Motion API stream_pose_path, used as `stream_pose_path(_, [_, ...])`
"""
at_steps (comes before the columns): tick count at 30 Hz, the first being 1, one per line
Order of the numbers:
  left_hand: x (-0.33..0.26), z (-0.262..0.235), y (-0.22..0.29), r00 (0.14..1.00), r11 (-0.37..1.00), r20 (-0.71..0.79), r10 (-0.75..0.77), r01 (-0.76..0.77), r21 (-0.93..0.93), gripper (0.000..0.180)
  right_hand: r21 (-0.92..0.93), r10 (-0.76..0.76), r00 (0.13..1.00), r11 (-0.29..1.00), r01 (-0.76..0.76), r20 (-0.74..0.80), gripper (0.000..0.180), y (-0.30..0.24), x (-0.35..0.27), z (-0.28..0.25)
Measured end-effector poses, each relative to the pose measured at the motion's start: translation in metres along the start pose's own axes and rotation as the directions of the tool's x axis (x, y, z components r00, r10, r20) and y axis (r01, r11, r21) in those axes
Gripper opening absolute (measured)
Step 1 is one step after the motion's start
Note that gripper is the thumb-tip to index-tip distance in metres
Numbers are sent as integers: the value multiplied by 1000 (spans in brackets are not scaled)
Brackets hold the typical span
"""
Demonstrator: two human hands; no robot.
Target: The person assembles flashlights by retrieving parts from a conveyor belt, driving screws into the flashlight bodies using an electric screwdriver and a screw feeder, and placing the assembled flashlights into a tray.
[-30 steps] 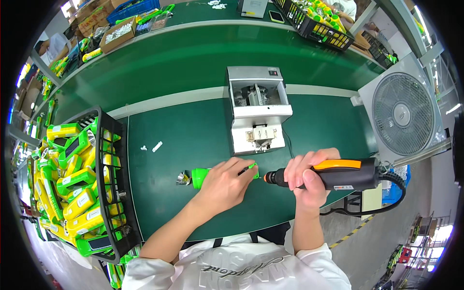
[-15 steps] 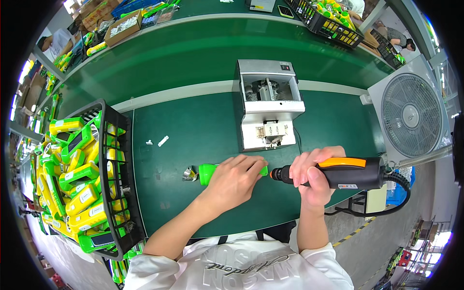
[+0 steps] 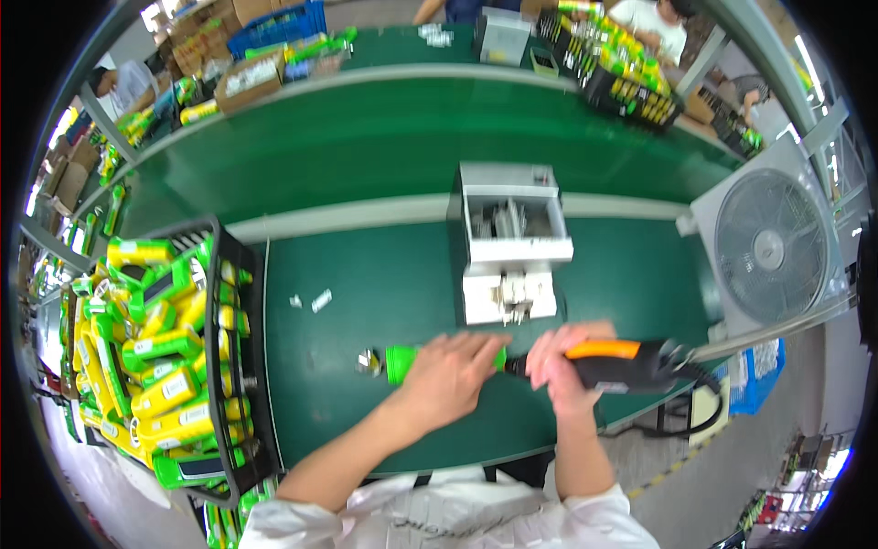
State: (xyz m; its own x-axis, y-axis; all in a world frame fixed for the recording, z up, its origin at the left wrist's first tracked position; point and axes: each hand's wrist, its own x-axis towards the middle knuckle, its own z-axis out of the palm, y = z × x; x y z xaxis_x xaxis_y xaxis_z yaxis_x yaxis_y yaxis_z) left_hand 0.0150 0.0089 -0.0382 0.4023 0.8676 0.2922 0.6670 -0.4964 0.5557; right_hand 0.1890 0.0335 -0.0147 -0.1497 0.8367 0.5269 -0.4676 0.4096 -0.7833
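Left hand (image 3: 448,378), fingers curled, is pinning the green housing (image 3: 400,363) at near centre, while right hand (image 3: 563,368), wrapped round a driver (image 3: 629,370), is seemingly fastening that housing's right end, next needing steady alignment

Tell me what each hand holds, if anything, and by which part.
Right hand: a black and orange cylindrical power driver, gripped around its front. Left hand: a green plastic tubular casing, held from above by its middle.

Basket (image 3: 214,339) left, machine (image 3: 517,251) ahead, open tabletop (image 3: 393,284) between (white scraps (image 3: 321,300) aside)
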Motion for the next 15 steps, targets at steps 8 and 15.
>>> stream_pose_path(8, [-1,1,-1,1000,1000,-5,26,-26,11,42,-96,137,989,987,-131,58,23,2,-6,-2])
stream_pose_path(15, [-3,-2,-1,1000,1000,13,3,-3,13,44,-214,64,985,976,-29,161,24,13,-2,-6])
